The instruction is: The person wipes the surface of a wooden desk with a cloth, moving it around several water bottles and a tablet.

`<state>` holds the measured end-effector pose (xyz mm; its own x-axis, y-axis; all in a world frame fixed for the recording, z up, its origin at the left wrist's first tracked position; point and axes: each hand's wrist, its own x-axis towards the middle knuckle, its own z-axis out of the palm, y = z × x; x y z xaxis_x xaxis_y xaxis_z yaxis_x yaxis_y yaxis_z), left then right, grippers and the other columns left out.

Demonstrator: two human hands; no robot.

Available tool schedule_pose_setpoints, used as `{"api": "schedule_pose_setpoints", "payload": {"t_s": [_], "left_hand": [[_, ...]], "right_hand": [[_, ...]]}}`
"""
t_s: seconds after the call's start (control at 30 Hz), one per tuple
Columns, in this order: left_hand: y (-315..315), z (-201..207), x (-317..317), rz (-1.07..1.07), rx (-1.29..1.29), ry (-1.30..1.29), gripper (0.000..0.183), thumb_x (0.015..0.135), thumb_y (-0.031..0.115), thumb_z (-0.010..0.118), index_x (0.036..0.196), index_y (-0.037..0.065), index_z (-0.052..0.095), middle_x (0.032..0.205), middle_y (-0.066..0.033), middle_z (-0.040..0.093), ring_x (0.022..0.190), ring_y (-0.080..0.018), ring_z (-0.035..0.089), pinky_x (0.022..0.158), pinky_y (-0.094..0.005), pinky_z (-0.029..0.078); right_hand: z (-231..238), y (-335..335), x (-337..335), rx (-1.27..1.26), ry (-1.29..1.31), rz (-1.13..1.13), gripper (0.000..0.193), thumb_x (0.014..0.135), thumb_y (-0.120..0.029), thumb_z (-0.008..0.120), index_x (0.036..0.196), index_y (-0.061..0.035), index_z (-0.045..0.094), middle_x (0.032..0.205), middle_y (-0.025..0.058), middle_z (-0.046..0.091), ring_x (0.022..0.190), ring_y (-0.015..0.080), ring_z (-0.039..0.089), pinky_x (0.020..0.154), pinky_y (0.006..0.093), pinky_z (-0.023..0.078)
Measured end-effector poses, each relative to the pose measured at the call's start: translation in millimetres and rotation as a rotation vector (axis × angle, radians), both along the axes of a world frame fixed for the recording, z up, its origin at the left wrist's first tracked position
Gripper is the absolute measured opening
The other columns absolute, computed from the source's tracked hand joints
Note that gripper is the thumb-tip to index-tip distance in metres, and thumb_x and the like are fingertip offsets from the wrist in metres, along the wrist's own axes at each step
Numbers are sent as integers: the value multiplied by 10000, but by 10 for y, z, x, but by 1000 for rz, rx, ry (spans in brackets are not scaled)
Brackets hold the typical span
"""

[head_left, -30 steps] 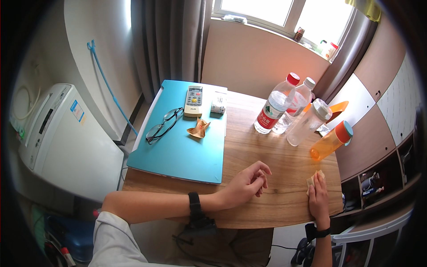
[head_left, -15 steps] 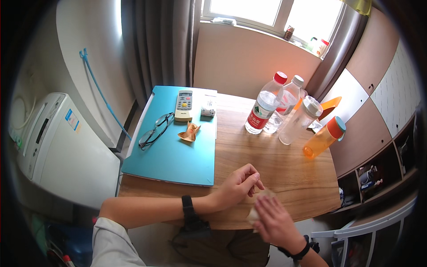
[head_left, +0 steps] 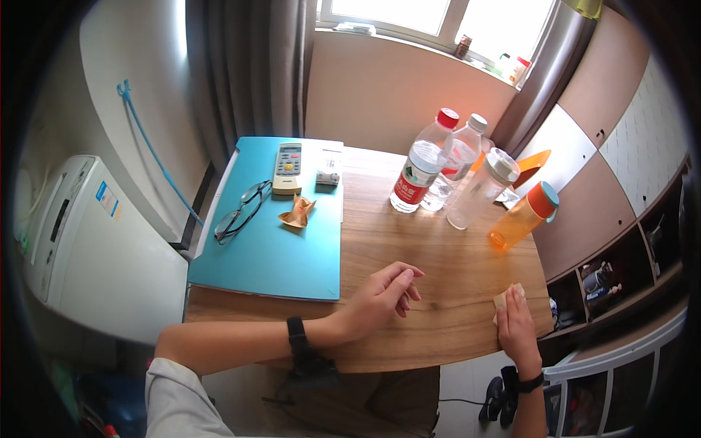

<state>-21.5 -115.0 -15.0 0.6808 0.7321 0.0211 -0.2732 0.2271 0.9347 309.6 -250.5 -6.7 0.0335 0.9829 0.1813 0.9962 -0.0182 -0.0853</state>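
My right hand (head_left: 517,330) lies over a small beige cloth (head_left: 500,301) at the right end of the wooden table (head_left: 438,321). Its fingers are pressed together on the cloth and hide part of it. Near the table's front edge, my left hand (head_left: 380,301) is loosely curled, with no object visible in it. Beyond the right hand leans an orange bottle (head_left: 517,225) with a teal-and-orange cap.
A clear bottle with a red cap (head_left: 422,164), a white-capped bottle (head_left: 456,157) and a frosted bottle (head_left: 478,193) stand at the back right. On the blue folder (head_left: 292,263) are glasses (head_left: 244,212), a remote control (head_left: 288,168) and crumpled brown paper (head_left: 298,212).
My right hand has slid the cloth rightward across the table, away from the left hand. The left hand remains curled near the front edge. The whole view has shifted slightly.
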Motion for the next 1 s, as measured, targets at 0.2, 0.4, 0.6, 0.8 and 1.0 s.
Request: {"api": "schedule_pose_setpoints", "payload": {"t_s": [0.2, 0.4, 0.6, 0.8, 1.0], "left_hand": [[29, 2, -62, 22, -58, 35, 385, 1136, 298, 358, 1283, -1, 552, 965, -75, 638, 828, -118, 617, 770, -284, 555], [26, 7, -9, 3, -63, 21, 388, 1137, 302, 350, 1276, 0, 551, 950, -83, 627, 850, -137, 616, 809, -300, 545], [20, 30, -78, 9, -53, 37, 388, 1138, 308, 353, 1269, 1, 553, 950, -84, 627, 849, -132, 612, 808, -292, 542], [23, -10, -10, 18, -58, 6, 368, 1137, 302, 375, 1261, 8, 558, 937, -63, 627, 817, -108, 610, 764, -273, 552], [24, -44, -9, -4, -20, -11, 381, 1141, 312, 354, 1240, 11, 567, 924, -56, 623, 819, -109, 608, 765, -271, 547]], "right_hand": [[72, 153, -633, -19, -17, 163, 513, 1028, -217, 515, 1389, 146, 500, 1443, 346, 505, 1377, 468, 467, 1182, 487, 362], [205, -68, -1359, -77, 80, 517, 545, 999, -278, 593, 1386, 100, 522, 1437, 285, 539, 1361, 425, 506, 1171, 503, 376], [63, 70, -570, 5, -12, 204, 555, 1025, -266, 541, 1423, 116, 481, 1449, 332, 503, 1379, 457, 474, 1187, 500, 352], [-72, 175, -14, -15, 34, -53, 544, 1017, -230, 520, 1416, 138, 473, 1454, 339, 495, 1396, 481, 439, 1197, 517, 334], [120, 92, -1504, -80, 70, 522, 568, 999, -276, 581, 1416, 100, 498, 1457, 307, 512, 1393, 434, 471, 1205, 510, 326]]}}
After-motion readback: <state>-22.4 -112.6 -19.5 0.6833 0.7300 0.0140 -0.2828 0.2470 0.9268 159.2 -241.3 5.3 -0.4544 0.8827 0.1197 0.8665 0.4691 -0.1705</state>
